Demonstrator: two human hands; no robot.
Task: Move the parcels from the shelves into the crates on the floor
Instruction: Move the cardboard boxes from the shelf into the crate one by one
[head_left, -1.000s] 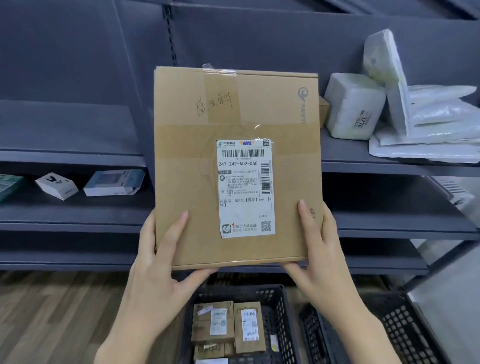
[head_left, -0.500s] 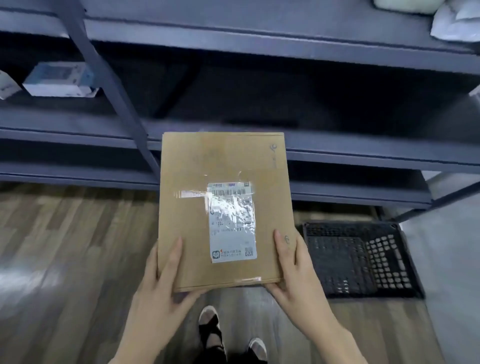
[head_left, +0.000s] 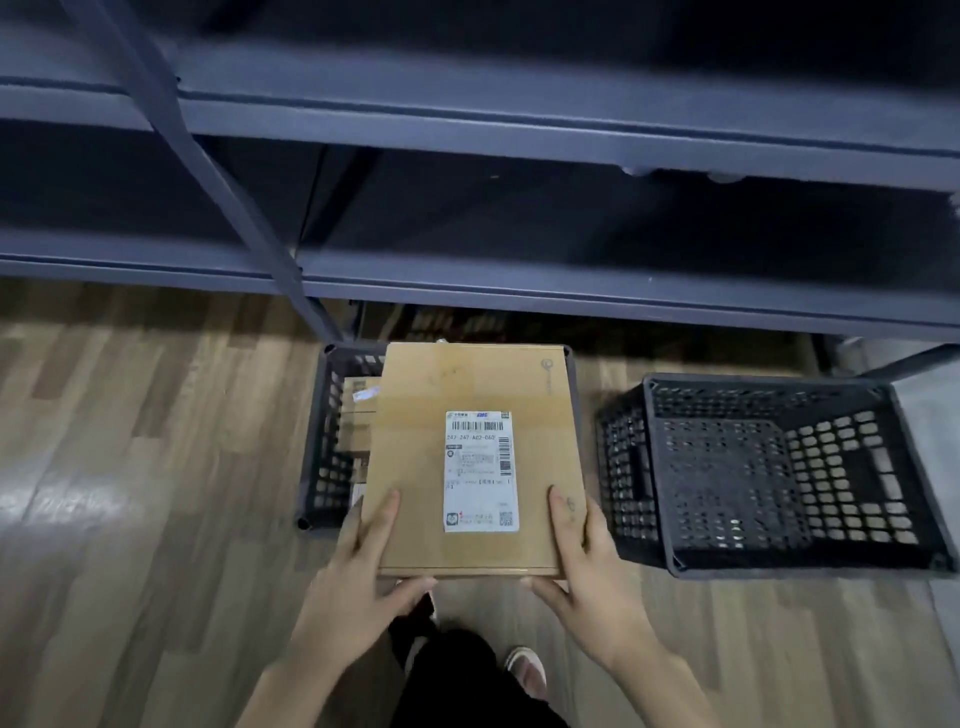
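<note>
While the flat cardboard parcel (head_left: 470, 457) hangs over the left crate (head_left: 321, 457), the worry from where I stand is the fit: it looks nearly as wide as the crate's opening, and its right edge sits about level with the right rim. If it goes down skewed, a corner could catch on the rim and leave the parcel perched on top instead of inside. Smaller boxes (head_left: 358, 415) already lie in that crate, showing along its left side, so the big one may land on them at a tilt and rock or slide. A let-go from this height could also slap it down on one edge, since both hands hold only the near end and the far end is unsupported.

As for the hands, the left hand (head_left: 358, 582) grips the parcel's near left corner, its thumb lying up the top face beside the white shipping label (head_left: 480, 470) and its fingers curled under the near edge. The right hand (head_left: 582, 566) mirrors it at the near right corner, thumb on top, fingers wrapped below. Both forearms reach forward and down, the label facing up. The second crate (head_left: 779, 467) stands just to the right on the wooden floor (head_left: 145, 467), holding nothing I can see, and the dark shelves (head_left: 519, 130) rise behind both
</note>
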